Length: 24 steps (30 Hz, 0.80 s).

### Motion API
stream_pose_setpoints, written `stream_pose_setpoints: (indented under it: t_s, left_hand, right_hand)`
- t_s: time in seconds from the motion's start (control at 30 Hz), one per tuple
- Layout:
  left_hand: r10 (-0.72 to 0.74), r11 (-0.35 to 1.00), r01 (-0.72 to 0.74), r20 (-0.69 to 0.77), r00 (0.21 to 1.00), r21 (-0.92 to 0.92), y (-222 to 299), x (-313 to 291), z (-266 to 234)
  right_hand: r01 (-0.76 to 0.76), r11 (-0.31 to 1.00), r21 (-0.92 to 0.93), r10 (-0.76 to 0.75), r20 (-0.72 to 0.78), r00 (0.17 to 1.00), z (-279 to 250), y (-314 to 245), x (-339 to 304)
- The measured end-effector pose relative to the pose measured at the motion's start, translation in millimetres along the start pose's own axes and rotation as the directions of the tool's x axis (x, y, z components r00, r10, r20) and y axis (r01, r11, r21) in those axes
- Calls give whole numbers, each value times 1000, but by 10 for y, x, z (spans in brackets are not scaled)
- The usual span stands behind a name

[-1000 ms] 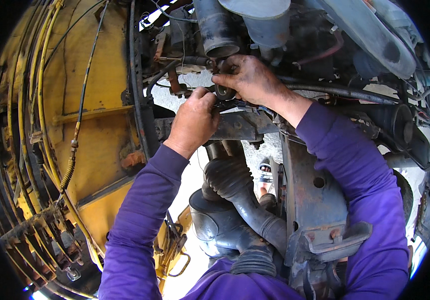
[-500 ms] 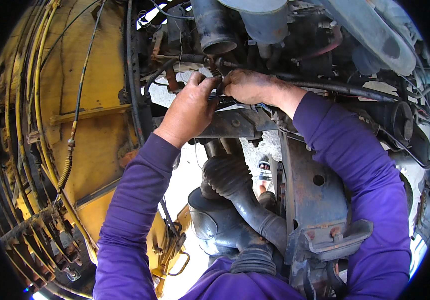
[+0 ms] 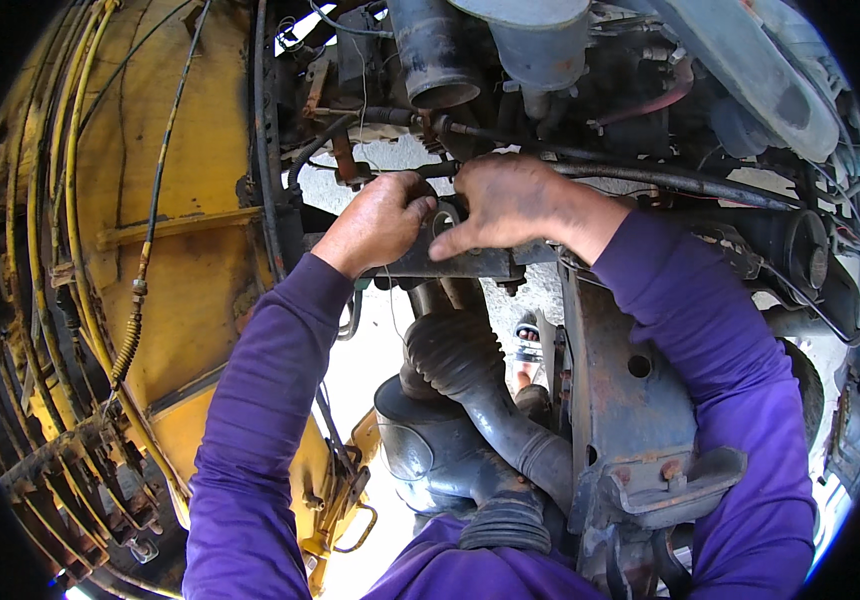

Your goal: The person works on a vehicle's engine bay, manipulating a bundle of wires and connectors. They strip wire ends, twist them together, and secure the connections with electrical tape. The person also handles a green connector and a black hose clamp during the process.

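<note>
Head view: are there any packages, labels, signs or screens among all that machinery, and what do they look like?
None that I can make out: only both hands on a dark cross bracket, a ribbed black hose, a yellow panel with cables, and rusty metal parts.

sleeves (image 3: 270,400) purple | body panel (image 3: 190,290) yellow, rust-streaked | cables (image 3: 75,200) yellow | corrugated hose (image 3: 470,370) black | frame bracket (image 3: 630,400) grey-blue, rust-spotted | right hand (image 3: 515,200) grease-darkened | pipe (image 3: 435,55) dull grey
</note>
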<state>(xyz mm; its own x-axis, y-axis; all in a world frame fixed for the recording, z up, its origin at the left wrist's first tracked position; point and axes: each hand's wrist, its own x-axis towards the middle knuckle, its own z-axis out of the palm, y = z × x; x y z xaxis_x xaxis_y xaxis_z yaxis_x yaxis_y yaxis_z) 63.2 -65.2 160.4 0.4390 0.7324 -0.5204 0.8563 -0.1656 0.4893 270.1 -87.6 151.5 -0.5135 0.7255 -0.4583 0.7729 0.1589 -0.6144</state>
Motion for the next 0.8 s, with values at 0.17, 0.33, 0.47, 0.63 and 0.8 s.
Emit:
stream_pose_setpoints:
  t_s: [0.17,0.33,0.47,0.63,0.8]
  left_hand:
    - [4,1000,-6,-59,998,-31,-6,-37,34]
    - [168,977,-142,-172,971,157,-5,-152,109]
    - [167,970,-133,-161,973,205,86,-157,157]
    - [283,945,-235,-203,937,229,64,-135,142]
    - [191,960,-175,-55,980,217,64,-76,94]
  right_hand:
    - [103,973,208,-82,-108,991,45,79,110]
    - [-175,396,901,280,64,958,11,140,148]
    - [-57,199,978,261,3,965,140,254,241]
    - [146,978,150,-124,-145,982,347,409,485]
    - [237,962,-140,-258,-160,953,400,595,607]
